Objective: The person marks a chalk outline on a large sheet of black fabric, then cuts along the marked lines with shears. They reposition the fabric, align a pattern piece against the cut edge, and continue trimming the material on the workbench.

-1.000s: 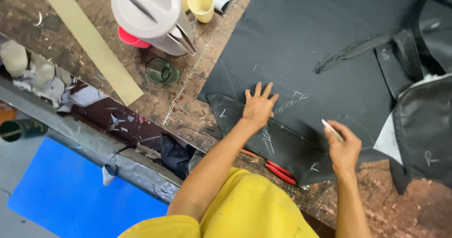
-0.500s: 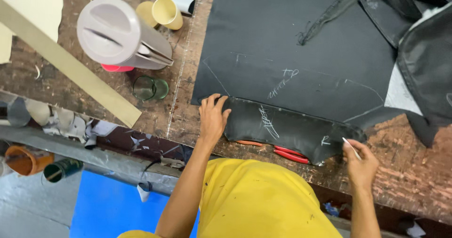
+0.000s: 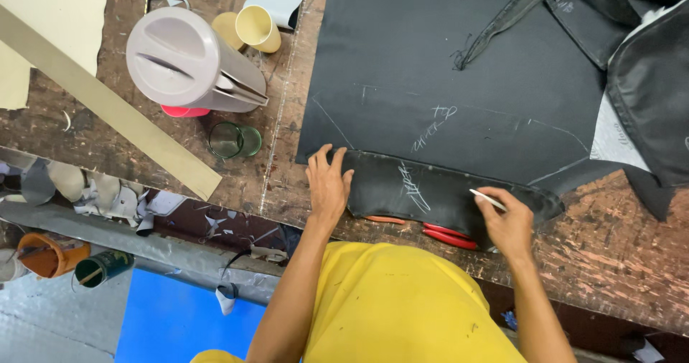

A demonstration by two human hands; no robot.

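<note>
Your left hand (image 3: 329, 185) has slid to the folded near edge of the black sheet (image 3: 459, 97) on the desk (image 3: 273, 184), fingers spread flat, while your right hand (image 3: 508, 223) still pinches white chalk (image 3: 488, 200), marking apparently paused.

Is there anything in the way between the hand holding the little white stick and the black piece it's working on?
Nothing visible is. The right hand rests right on the folded edge of the black sheet, with the white marker in its fingers. The left hand presses the same fold. Red-handled scissors peek out from under the sheet, not between.
</note>
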